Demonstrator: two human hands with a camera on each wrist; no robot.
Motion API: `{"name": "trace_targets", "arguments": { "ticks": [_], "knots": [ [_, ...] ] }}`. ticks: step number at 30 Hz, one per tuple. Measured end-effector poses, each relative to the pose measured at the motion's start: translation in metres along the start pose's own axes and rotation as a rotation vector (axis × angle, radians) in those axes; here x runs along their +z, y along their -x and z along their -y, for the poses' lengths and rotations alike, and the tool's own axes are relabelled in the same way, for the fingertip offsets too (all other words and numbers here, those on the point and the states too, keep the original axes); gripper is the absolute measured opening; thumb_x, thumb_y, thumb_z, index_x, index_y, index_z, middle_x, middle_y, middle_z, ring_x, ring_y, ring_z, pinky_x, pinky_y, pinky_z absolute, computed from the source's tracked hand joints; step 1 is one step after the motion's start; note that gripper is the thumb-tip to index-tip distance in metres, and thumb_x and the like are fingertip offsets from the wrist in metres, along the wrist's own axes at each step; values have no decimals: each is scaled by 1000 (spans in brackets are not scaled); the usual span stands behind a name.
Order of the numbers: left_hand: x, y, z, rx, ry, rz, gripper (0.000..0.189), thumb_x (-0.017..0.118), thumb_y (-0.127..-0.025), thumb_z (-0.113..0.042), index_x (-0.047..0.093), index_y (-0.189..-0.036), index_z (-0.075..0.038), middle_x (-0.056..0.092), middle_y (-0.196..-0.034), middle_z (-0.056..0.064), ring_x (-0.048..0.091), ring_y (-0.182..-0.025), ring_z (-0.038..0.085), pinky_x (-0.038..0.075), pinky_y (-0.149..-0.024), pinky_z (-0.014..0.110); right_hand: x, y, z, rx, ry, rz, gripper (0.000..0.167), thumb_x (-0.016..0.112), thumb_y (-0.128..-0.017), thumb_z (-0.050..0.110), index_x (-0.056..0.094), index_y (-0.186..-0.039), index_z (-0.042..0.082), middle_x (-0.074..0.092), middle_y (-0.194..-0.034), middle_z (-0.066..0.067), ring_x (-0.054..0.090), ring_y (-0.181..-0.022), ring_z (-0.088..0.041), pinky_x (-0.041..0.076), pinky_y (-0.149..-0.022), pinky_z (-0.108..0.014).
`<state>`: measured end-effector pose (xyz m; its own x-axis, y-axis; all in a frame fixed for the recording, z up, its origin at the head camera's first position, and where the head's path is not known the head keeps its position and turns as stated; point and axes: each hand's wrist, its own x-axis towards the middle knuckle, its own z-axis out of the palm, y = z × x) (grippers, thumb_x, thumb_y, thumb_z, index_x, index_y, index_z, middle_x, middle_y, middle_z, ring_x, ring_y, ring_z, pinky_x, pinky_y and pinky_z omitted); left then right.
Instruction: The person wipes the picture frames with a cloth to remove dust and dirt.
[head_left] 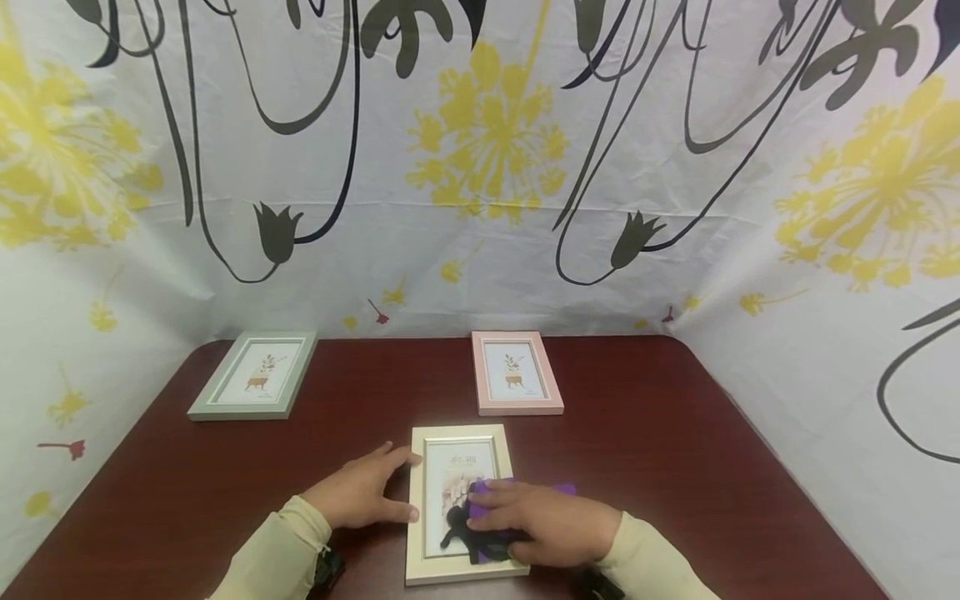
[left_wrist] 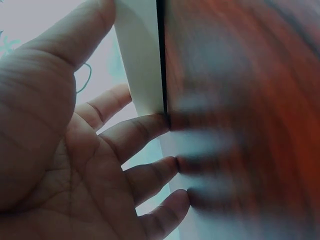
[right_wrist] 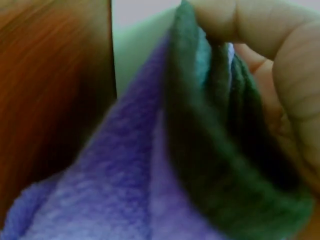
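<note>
A cream picture frame (head_left: 459, 575) lies face up near the front of the table, a printed picture behind its pane. The thumb and fingertips of my left hand (head_left: 362, 490) touch its left edge; in the left wrist view the frame's pale side (left_wrist: 140, 55) meets the thumb and fingers, which are spread and only slightly bent. My right hand (head_left: 551, 518) holds a folded purple cloth (right_wrist: 115, 175) with a dark green-black part (right_wrist: 220, 160) against the picture pane. The right wrist view shows the thumb and fingers gripping the folds. Cloth and hand hide the picture's lower right.
A green picture frame (head_left: 296, 383) lies at the back left of the dark red-brown table (head_left: 637, 417). A pink picture frame (head_left: 521, 410) lies behind the cream one, slightly right. Patterned white fabric (head_left: 465, 275) hangs behind and along both sides.
</note>
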<state>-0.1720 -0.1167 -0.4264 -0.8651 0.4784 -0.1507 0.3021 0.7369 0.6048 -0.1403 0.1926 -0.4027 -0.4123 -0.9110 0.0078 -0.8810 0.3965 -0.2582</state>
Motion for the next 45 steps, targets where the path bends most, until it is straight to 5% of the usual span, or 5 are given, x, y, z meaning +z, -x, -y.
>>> {"name": "trace_targets", "arguments": {
  "ticks": [15,23,34,40,45],
  "knots": [
    [-1,-2,-1,-23,-3,24,70,82,-76,-52,56,-135,-24,45,-148,22,33,-141,44,32,-104,68,8,-31,-55,279,-137,-15,53,58,-97,15,48,-149,13,31,-159,-11,20,-148,-35,21,-117,-51],
    [0,-1,-2,-28,6,20,70,83,-76,-51,57,-134,-22,49,-146,18,33,-141,43,32,-106,66,11,-33,-50,323,-135,-34,55,58,-97,13,45,-150,13,29,-160,-13,19,-148,-38,22,-117,-52],
    [2,-1,1,8,6,-5,68,83,-75,-51,58,-131,-23,49,-145,19,34,-141,43,33,-105,65,12,-10,-19,191,-90,-2,57,62,-95,17,46,-150,15,33,-158,-11,27,-146,-33,31,-114,-49],
    [2,0,1,-5,2,-14,67,84,-74,-50,58,-130,-24,49,-145,19,34,-140,43,33,-105,65,10,5,-10,49,-101,5,58,62,-94,17,46,-150,16,36,-157,-11,31,-145,-32,35,-112,-46],
    [0,3,0,2,5,-14,67,84,-75,-50,58,-131,-23,49,-144,22,34,-140,45,33,-104,67,7,7,-7,25,-104,1,56,60,-94,16,48,-149,15,38,-156,-12,32,-144,-33,35,-111,-47]
  ]
}}
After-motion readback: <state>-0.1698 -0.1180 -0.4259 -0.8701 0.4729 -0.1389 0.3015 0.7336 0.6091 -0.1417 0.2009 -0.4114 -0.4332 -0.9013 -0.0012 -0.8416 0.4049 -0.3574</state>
